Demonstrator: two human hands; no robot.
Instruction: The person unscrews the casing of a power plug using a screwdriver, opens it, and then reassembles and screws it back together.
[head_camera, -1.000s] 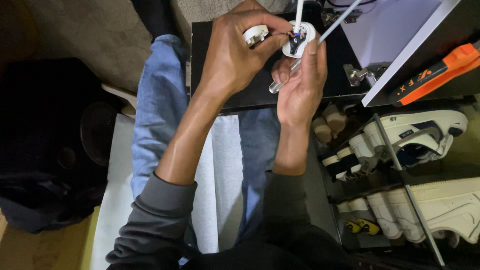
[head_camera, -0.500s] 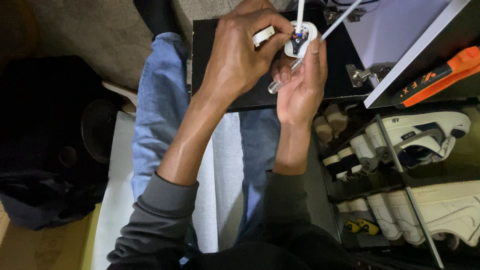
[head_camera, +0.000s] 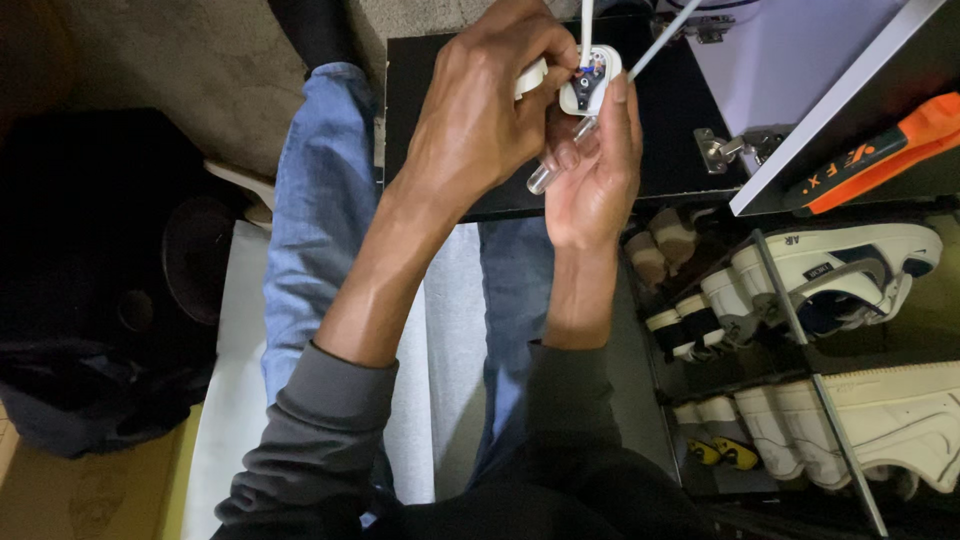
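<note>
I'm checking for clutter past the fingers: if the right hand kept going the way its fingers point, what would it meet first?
Probably the white cable rising from the opened white plug that the right hand cradles; depth is unclear.

A home, likely a hallway or bedroom: a shoe rack (head_camera: 800, 330) with sneakers (head_camera: 830, 270) on the right, carpet (head_camera: 190, 60) far left.

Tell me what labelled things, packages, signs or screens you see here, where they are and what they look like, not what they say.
Orange tool handle: upper right on the dark shelf edge, long, orange with dark lettering.
White sneaker: right, on the shoe rack, white with dark trim and small dark heel marking.
No packages, signs or screens in view.
</note>
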